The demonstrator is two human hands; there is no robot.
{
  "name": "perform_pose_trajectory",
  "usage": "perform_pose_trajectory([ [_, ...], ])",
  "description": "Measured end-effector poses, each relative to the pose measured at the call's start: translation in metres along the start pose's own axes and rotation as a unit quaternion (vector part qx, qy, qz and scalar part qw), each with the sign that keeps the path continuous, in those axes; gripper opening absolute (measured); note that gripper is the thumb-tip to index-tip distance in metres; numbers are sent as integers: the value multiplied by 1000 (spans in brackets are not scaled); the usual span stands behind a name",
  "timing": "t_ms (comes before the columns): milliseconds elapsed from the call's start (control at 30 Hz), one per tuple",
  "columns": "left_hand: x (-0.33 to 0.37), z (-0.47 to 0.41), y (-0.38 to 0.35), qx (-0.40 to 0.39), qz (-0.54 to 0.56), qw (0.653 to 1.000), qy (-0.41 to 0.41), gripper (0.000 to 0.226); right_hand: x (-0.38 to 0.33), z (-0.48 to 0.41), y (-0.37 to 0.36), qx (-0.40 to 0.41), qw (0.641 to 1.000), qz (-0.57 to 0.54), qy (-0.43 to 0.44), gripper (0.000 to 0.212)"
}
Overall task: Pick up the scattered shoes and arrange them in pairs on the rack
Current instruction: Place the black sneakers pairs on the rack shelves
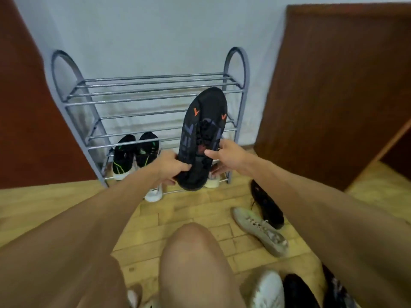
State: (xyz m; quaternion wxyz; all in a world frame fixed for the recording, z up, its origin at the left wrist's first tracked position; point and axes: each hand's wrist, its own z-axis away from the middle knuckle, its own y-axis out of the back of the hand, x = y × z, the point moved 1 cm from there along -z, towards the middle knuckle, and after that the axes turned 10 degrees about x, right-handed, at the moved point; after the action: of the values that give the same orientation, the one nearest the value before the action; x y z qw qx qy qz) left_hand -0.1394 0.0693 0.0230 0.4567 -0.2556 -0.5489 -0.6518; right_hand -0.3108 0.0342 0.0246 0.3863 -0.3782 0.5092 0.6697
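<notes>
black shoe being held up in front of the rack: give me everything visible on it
The black shoe is held off the floor, roughly upright, before the right half of the grey metal rack. The face toward the camera is matte black with two orange chevron marks and purplish-grey markings below them; blur hides whether it is sole or upper. The left hand grips its lower left edge, the right hand its right edge, thumbs on the front.

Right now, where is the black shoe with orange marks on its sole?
Head view, centre: the black shoe is held sole toward camera by the left hand and right hand before the right half of the rack, just right of the black-and-green pair.
</notes>
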Motion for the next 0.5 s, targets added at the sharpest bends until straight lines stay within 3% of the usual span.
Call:
perform_pose_trajectory([
  [167, 18, -7, -70, -4, 59, 997, 46, 36, 39, -4, 54, 28, 999, 2, -31, 35],
  [333, 20, -14, -142, -9, 69, 994, 87, 36, 96, -4, 101, -2, 994, -40, -101, 49],
  [433, 15, -17, -176, -18, 72, 991, 114, 35, 143, -3, 122, 39, 985, -62, -157, 61],
  [500, 4, -17, -193, -22, 51, 991, 119, 32, 174, 2, 133, 89, 976, -51, -193, 56],
])
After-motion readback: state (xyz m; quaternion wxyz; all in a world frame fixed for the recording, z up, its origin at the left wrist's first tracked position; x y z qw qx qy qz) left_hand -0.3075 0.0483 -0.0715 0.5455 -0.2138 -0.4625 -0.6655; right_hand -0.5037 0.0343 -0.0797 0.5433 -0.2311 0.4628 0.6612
